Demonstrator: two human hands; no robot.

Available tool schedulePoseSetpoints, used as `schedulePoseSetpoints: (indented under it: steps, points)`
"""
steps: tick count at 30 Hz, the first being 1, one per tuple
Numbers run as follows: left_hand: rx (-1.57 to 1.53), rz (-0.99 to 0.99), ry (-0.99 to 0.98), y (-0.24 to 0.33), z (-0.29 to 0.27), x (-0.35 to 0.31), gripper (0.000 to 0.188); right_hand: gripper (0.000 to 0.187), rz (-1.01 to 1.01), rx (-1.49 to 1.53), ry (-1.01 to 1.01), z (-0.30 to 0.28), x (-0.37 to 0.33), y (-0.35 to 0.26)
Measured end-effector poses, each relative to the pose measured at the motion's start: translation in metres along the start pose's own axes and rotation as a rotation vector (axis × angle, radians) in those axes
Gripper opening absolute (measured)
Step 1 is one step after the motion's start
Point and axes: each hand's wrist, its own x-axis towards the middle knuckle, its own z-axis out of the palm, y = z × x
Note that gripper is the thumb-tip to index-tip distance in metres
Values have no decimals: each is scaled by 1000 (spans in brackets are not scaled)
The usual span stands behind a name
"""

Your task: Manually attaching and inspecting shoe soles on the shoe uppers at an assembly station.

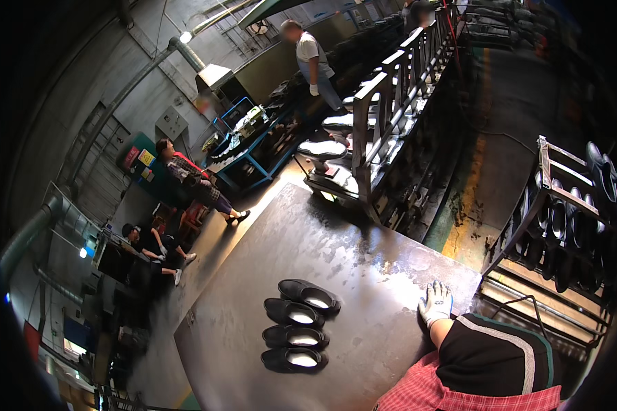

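My right hand (437,303), in a white work glove, lies on the right part of a grey metal-topped table (247,274). Its fingers are stretched out and nothing shows in them. Left of it, apart from the hand, several black slip-on shoes (291,337) with pale insoles stand in a column, toes pointing left. The topmost shoe (308,294) is turned at a slight angle. My left hand is out of the picture.
A metal-framed conveyor (373,140) carrying shoes on lasts runs beyond the table. At right stands a rack (543,185) of black shoes. One person (315,61) stands by the conveyor, another (188,178) stands at left, and seated people (151,243) are lower left.
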Motion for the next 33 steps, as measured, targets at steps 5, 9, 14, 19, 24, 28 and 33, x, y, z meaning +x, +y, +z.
schedulePoseSetpoints:
  steps: [5, 9, 14, 19, 24, 28, 33]
  points:
    - [61, -195, 167, -27, 43, 48, 60, 65, -44, -20, 33, 5, 3, 5]
    - [276, -134, 255, -54, 45, 67, 52, 63, -56, 5, 24, 1, 3, -6]
    - [252, -503, -24, -25, 19, 78, 69, 64, -23, -40, 16, 12, 1, 4]
    - [191, -530, -30, -21, 8, 67, 79, 62, -54, -128, 51, 34, 3, 17]
    - [175, -568, -41, -15, 5, 67, 81, 59, -77, -243, 65, 65, 19, 38]
    - [137, -562, -71, -13, 3, 69, 77, 54, -189, -236, 203, 98, 36, 64]
    - [120, -525, -57, -14, 4, 63, 74, 55, -276, -230, 202, 111, 45, 84]
